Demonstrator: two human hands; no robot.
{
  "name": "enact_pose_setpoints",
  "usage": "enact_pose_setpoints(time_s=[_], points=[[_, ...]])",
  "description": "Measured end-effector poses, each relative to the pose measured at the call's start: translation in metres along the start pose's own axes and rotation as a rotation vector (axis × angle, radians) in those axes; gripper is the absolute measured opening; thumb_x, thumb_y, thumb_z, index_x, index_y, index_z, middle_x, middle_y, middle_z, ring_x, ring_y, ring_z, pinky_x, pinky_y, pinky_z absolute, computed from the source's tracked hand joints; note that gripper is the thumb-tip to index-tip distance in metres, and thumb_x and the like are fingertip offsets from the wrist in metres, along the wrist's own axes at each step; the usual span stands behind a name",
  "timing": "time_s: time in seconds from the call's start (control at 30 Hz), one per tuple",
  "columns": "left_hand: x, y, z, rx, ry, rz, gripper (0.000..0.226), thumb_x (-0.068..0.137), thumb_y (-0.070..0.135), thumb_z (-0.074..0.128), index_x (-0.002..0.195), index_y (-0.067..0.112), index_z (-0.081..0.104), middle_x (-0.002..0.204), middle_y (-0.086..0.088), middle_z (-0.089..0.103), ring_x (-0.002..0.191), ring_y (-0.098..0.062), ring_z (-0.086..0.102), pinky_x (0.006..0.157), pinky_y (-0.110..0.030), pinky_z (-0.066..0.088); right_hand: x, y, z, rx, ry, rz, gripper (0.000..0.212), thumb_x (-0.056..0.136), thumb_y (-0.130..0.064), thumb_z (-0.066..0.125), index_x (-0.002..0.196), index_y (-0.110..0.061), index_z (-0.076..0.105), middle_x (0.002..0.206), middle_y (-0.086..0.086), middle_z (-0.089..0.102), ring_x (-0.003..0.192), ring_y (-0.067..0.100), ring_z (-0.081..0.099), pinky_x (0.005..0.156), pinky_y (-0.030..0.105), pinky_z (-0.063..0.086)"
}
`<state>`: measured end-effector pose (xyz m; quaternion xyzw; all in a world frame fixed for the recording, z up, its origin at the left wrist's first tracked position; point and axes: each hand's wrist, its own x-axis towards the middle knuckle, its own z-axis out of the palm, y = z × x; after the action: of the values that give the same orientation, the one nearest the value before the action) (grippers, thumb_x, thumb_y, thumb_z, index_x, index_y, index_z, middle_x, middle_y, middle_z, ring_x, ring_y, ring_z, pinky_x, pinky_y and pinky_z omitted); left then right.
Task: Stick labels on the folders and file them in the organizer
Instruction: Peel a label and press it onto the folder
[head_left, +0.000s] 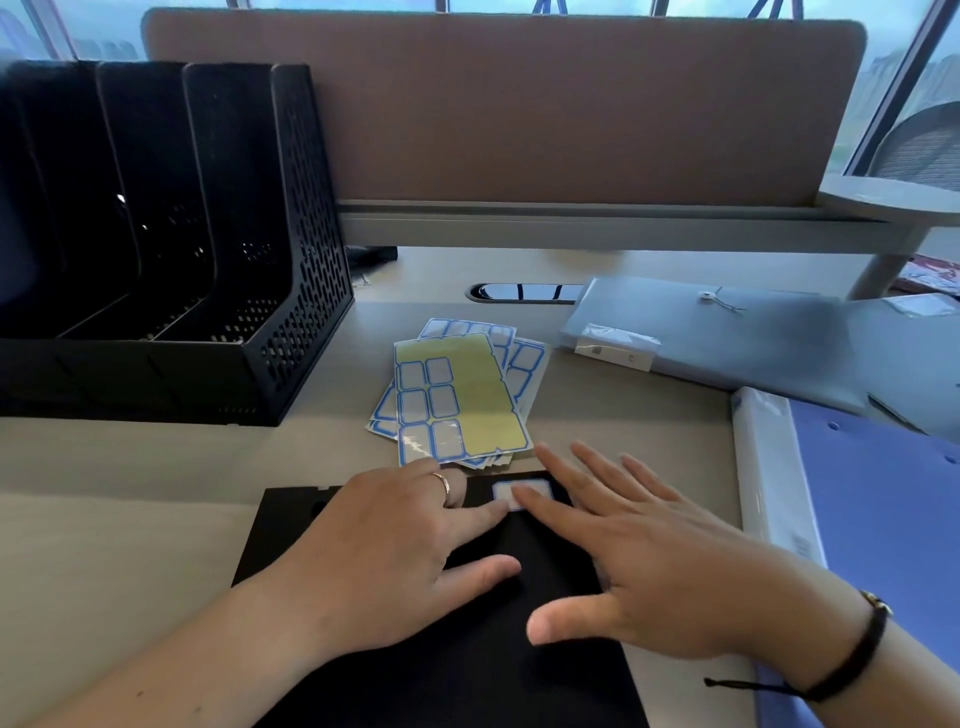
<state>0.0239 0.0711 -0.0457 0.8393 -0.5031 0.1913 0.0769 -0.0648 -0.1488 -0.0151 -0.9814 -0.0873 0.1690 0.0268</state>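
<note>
A black folder (467, 649) lies flat on the surface (130, 493) nearest the person, its long axis running from the near edge away toward the far side. Both hands rest on it with fingers straight and spread, gripping nothing. The left hand (384, 551) and the right hand (654, 551) each press an index fingertip on a white label (522, 491) with a blue border, stuck near the folder's far right corner with its long side across the folder. Just beyond lies a fanned stack of label sheets (457, 400), the top one partly peeled to yellow backing. A blue folder (883, 519) lies to the right, a grey folder (727, 332) farther back. The black organizer (291, 260) stands at far left, its slots opening toward the person.
</note>
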Motion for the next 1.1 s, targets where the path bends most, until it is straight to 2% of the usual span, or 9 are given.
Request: enact_pose_setpoints(time_s=[0.17, 0.33, 0.5, 0.63, 0.73, 0.9, 1.03, 1.1], points=[[0.000, 0.001, -0.001, -0.020, 0.006, 0.016, 0.051, 0.092, 0.067, 0.043, 0.114, 0.033, 0.074, 0.068, 0.014, 0.051, 0.065, -0.006, 0.054, 0.049, -0.023, 0.039, -0.006, 0.013, -0.007, 0.013, -0.023, 0.071, 0.104, 0.064, -0.098, 0.016, 0.151, -0.050, -0.014, 0.152, -0.021, -0.042, 0.138, 0.005, -0.043, 0.122, 0.040, -0.015], [0.002, 0.004, -0.003, -0.041, 0.008, 0.015, 0.045, 0.090, 0.064, 0.048, 0.099, 0.029, 0.075, 0.072, 0.013, 0.058, 0.069, -0.008, 0.060, 0.051, -0.025, 0.046, -0.002, -0.002, 0.003, 0.040, -0.032, -0.062, 0.098, 0.069, -0.096, 0.022, 0.147, -0.055, -0.019, 0.154, -0.020, -0.039, 0.141, 0.006, -0.039, 0.121, 0.042, -0.017], [0.001, 0.003, -0.001, -0.067, 0.010, -0.008, 0.046, 0.090, 0.066, 0.047, 0.093, 0.027, 0.073, 0.070, 0.013, 0.057, 0.066, -0.008, 0.059, 0.051, -0.027, 0.047, -0.002, 0.017, -0.005, 0.043, -0.022, 0.073, 0.100, 0.062, -0.098, 0.018, 0.149, -0.057, -0.007, 0.156, -0.018, -0.035, 0.141, 0.008, -0.039, 0.121, 0.045, -0.016], [0.000, 0.003, 0.002, -0.056, 0.008, -0.001, 0.045, 0.090, 0.064, 0.049, 0.092, 0.026, 0.071, 0.072, 0.011, 0.060, 0.067, -0.012, 0.061, 0.053, -0.030, 0.048, 0.007, 0.003, 0.001, 0.057, 0.082, 0.003, 0.092, 0.068, -0.095, 0.021, 0.149, -0.059, -0.006, 0.161, -0.016, -0.027, 0.147, 0.011, -0.030, 0.122, 0.046, -0.013], [-0.001, 0.005, 0.002, -0.033, -0.003, 0.000, 0.044, 0.091, 0.063, 0.047, 0.091, 0.025, 0.070, 0.072, 0.010, 0.063, 0.068, -0.012, 0.061, 0.053, -0.030, 0.047, 0.016, -0.005, 0.006, 0.070, 0.070, -0.025, 0.084, 0.074, -0.092, 0.022, 0.148, -0.061, -0.005, 0.163, -0.015, -0.023, 0.149, 0.011, -0.025, 0.121, 0.047, -0.013], [-0.004, 0.008, -0.005, -0.006, -0.060, -0.022, 0.050, 0.094, 0.062, 0.038, 0.104, 0.025, 0.070, 0.082, 0.010, 0.068, 0.077, -0.013, 0.065, 0.059, -0.032, 0.052, 0.006, 0.018, -0.017, 0.030, -0.030, 0.137, 0.079, 0.074, -0.091, 0.024, 0.147, -0.063, 0.008, 0.164, -0.014, -0.019, 0.149, 0.016, -0.026, 0.120, 0.052, -0.013], [-0.003, 0.013, -0.019, 0.048, -0.234, -0.083, 0.064, 0.093, 0.066, 0.022, 0.133, 0.031, 0.056, 0.111, 0.010, 0.065, 0.105, -0.013, 0.061, 0.079, -0.033, 0.050, -0.003, 0.013, -0.038, -0.071, -0.088, 0.192, 0.082, 0.075, -0.092, 0.026, 0.149, -0.058, 0.016, 0.165, -0.014, -0.015, 0.150, 0.017, -0.022, 0.121, 0.053, -0.011], [-0.004, 0.013, -0.029, 0.070, -0.308, -0.141, 0.063, 0.094, 0.068, 0.026, 0.142, 0.035, 0.048, 0.122, 0.010, 0.059, 0.114, -0.014, 0.056, 0.088, -0.033, 0.047, -0.008, 0.001, -0.040, -0.088, -0.040, 0.160, 0.082, 0.078, -0.089, 0.028, 0.151, -0.053, 0.016, 0.165, -0.014, -0.010, 0.152, 0.017, -0.015, 0.122, 0.052, -0.006]])
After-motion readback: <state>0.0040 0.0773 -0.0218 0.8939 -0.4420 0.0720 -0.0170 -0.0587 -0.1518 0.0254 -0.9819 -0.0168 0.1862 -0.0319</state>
